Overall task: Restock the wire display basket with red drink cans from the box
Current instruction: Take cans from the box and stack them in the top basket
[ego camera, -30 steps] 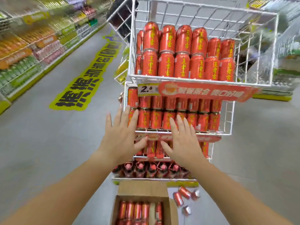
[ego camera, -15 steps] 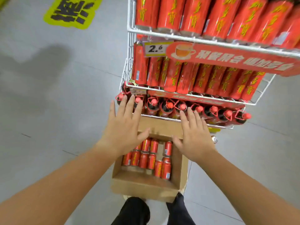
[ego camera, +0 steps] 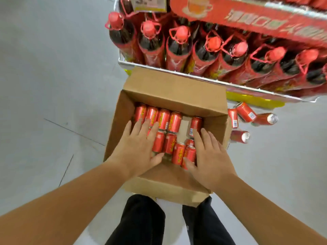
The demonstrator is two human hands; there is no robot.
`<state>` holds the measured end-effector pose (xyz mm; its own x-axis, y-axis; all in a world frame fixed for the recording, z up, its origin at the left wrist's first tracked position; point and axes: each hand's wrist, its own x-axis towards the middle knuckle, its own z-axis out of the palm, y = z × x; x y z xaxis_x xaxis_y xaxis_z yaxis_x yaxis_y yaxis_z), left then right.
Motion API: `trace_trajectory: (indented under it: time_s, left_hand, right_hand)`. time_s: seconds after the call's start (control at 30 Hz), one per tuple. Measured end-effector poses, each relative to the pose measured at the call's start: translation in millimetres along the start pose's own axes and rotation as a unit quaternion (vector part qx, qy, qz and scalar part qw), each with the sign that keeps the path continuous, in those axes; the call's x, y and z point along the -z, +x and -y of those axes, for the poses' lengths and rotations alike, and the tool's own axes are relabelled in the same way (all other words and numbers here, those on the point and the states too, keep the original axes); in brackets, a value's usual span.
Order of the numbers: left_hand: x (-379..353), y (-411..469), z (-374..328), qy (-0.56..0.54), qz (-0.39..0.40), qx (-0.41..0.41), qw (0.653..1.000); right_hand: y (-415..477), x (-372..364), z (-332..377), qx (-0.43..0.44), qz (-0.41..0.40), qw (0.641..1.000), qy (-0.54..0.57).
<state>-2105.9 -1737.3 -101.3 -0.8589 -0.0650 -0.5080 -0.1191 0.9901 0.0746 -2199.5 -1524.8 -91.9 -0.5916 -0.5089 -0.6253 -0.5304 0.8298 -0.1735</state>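
An open cardboard box (ego camera: 169, 92) sits on the floor in front of my feet, with several red drink cans (ego camera: 163, 119) lying inside it. My left hand (ego camera: 138, 147) is spread flat over the cans on the box's left side, fingers apart. Over the cans at the right side, my right hand (ego camera: 210, 156) is also spread open, its thumb touching a can. Neither hand grips anything. The wire display basket (ego camera: 177, 70) shows only by its lowest tier, just beyond the box.
The lowest tier holds several dark bottles (ego camera: 150, 41) with red caps and handles. A red promo sign (ego camera: 256, 16) and a price tag (ego camera: 150, 4) hang above. Several loose red cans (ego camera: 246, 112) lie on the grey floor right of the box. My dark trouser legs (ego camera: 141, 221) stand below.
My view has tilted from the upper basket tiers down to the box. Both open hands have dropped from in front of the basket into the box, onto the cans.
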Motion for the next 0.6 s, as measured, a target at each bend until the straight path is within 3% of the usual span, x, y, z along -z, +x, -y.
trace_trajectory:
  time_s: [0.3,0.43,0.6]
  left_hand:
    - [-121.1,64.1,-47.3,-0.119,0.142,-0.002,0.983]
    - [-160.9,95.0,-54.2,-0.120,0.215,-0.020,0.969]
    - [-204.5,130.6,-46.5,-0.214,0.298,-0.009,0.930]
  right_hand:
    - [57.8,-94.7,-35.8,-0.052,0.102,0.988,0.101]
    - [83.1,-119.5,-44.4,-0.065,0.164,0.978,0.109]
    - [123.7,-147.9,-53.3,-0.144,0.248,0.951,0.116]
